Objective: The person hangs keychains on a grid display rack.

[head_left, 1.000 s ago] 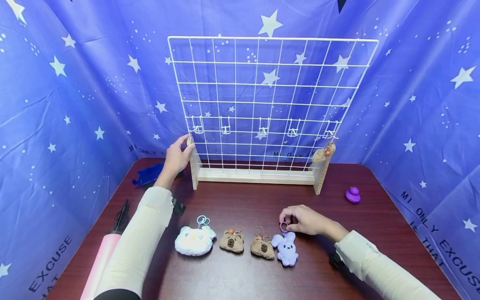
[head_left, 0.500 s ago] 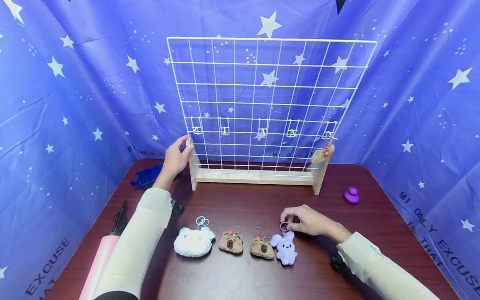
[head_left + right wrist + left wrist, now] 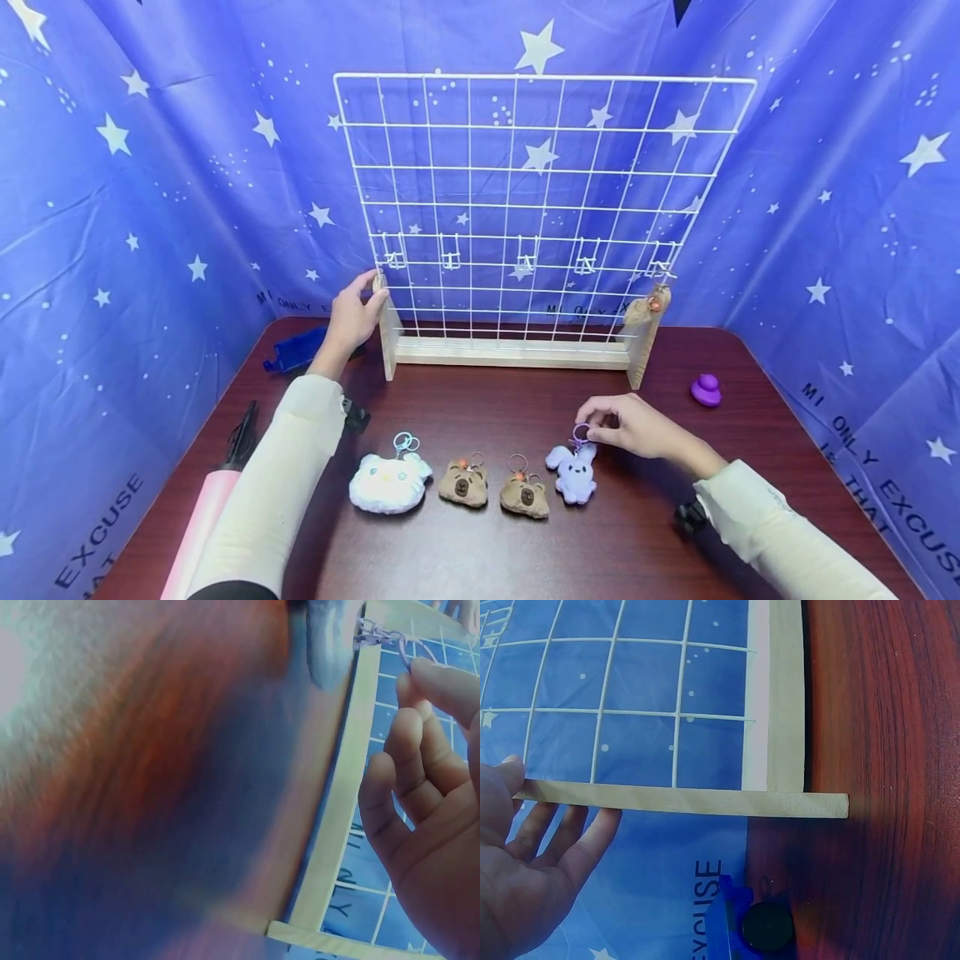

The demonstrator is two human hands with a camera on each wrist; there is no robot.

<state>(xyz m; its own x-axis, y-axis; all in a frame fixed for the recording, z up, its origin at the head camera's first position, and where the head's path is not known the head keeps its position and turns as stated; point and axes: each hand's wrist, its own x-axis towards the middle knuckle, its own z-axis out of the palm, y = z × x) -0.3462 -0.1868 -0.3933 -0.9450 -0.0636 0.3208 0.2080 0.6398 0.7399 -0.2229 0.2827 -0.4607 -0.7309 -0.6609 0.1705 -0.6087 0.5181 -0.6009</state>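
At the left edge of the dark red-brown tabletop (image 3: 480,408): pink tube (image 3: 201,525) with a black top, partly covered by the cream left sleeve (image 3: 273,467).
Far left corner: blue plastic object (image 3: 296,350), partly hidden behind the left wrist; exact kind not clear.
Left hand (image 3: 352,315): holding the upper part of the left wooden upright (image 3: 389,337), thumb on one side of the board, fingers on the other.
White wire grid (image 3: 508,206): standing between the two uprights, above a pale wooden crossbar (image 3: 512,353).
Five white wire hooks (image 3: 527,263): in a row across the lower half of the grid.
White cat-face plush keychain (image 3: 387,483): lying at the left end of the front row, pale blue ring toward the grid.
First capybara plush keychain (image 3: 462,485): lying just right of the white one, orange bead on top.
Second capybara plush keychain (image 3: 525,497): next along, near the rabbit.
Purple rabbit plush keychain (image 3: 576,478): at the right end of the row, face up, just in front of the right hand; contact with the tabletop impossible to tell.
Right hand (image 3: 633,427): narrow at the tips, pinching the rabbit's purple ring (image 3: 574,432) between thumb and finger; other fingers loosely bent.
Tan plush keychain (image 3: 639,310): hanging from the rightmost hook, beside the right wooden upright (image 3: 643,354).
Purple toy duck (image 3: 705,390): on the tabletop, well right of the rack.
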